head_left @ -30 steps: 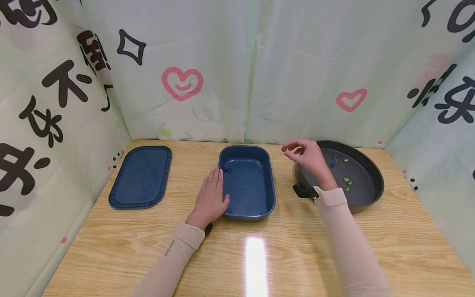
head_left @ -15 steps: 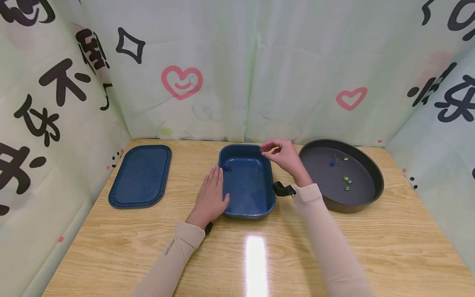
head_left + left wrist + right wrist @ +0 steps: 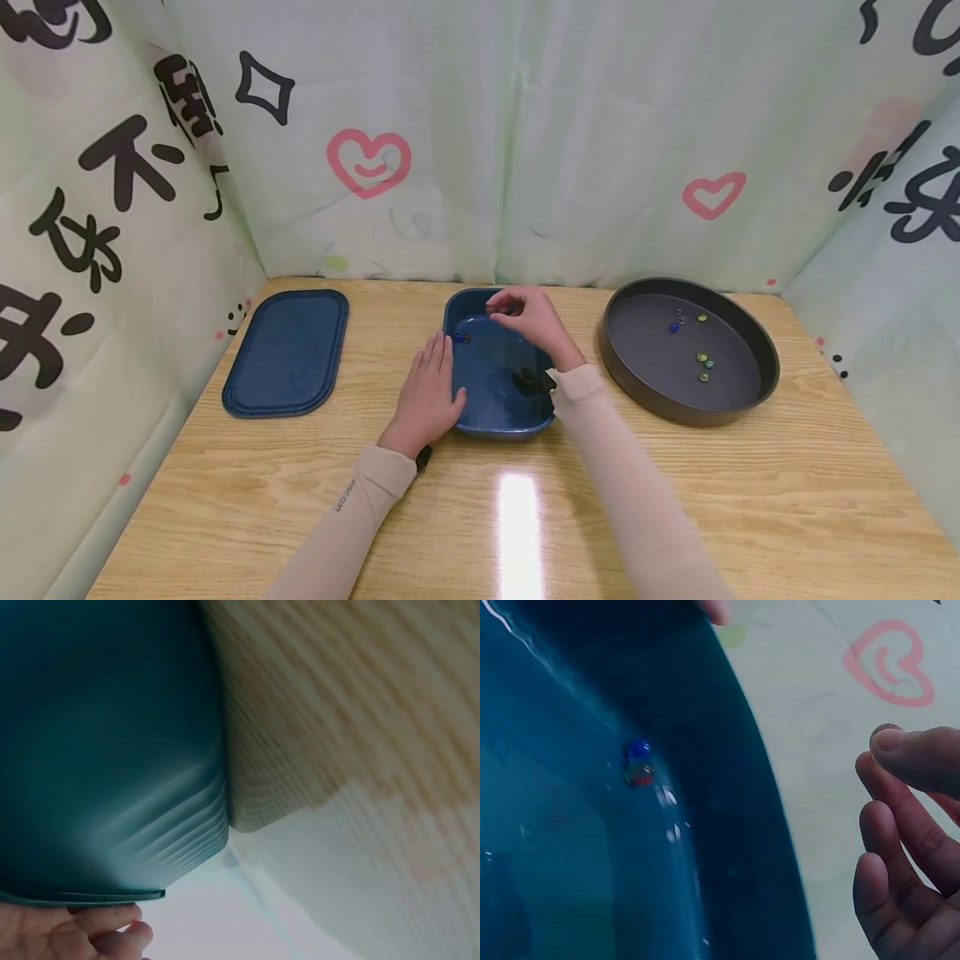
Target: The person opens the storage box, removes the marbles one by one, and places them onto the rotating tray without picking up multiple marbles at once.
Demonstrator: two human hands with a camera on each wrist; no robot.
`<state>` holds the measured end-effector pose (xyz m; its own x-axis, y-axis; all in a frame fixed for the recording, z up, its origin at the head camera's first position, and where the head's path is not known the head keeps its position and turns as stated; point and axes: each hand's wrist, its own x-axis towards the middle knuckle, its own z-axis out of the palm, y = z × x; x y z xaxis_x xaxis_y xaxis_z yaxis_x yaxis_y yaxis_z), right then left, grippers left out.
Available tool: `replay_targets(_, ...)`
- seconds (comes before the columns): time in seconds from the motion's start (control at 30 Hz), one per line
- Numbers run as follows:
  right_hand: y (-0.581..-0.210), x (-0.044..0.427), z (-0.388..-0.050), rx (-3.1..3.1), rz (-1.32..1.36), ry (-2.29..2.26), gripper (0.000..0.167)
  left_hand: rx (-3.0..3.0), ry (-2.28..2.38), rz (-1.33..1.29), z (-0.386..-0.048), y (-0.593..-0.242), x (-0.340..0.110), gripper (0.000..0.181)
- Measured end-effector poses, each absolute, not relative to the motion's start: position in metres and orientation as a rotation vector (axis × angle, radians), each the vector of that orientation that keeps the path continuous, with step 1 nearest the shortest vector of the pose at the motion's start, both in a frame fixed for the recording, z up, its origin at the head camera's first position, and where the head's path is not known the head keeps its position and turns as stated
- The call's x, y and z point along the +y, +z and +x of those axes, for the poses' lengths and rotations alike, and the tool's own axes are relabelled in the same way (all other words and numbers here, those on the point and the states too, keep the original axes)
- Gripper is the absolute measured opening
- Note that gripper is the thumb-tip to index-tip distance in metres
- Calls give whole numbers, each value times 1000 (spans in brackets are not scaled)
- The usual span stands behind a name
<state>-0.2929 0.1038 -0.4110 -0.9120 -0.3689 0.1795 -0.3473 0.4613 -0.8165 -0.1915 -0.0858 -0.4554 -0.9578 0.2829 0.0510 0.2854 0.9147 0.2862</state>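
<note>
My right hand (image 3: pixel 534 321) pinches a small dark marble (image 3: pixel 883 728) between thumb and fingertips, above the far part of a blue rectangular tub (image 3: pixel 498 430). Most of that marble is hidden by the thumb. My left hand (image 3: pixel 426 396) rests with straight fingers along the tub's left rim; in the left wrist view, fingertips touch the rim from outside. Inside the tub, against the left wall, a blue marble (image 3: pixel 637 748) lies beside a brownish-red marble (image 3: pixel 639 775). To the right, a round dark grey pan (image 3: pixel 648 400) holds several loose marbles, among them a blue marble (image 3: pixel 673 327) and a yellow-green marble (image 3: pixel 702 317).
A flat blue lid (image 3: pixel 287 354) lies on the wooden table (image 3: pixel 450 533) left of the tub. Printed curtains (image 3: pixel 585 150) enclose the table at the back and both sides. The pan stands a short distance right of the tub.
My right hand has moved left from beside the pan, across the tub's right rim, to above the tub, still pinching the marble. My left hand has stayed at the tub's left side.
</note>
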Motion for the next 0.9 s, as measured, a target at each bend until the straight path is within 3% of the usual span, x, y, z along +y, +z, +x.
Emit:
replay_targets(0.43,-428,92,-302,2663,-611,-1382,19,-3073,-471,-449,-193,-457,-86,77)
replay_targets(0.9,-435,85,-306,2659,-647,-881,8,-3089,-472,-436,-192,-456,-85,77)
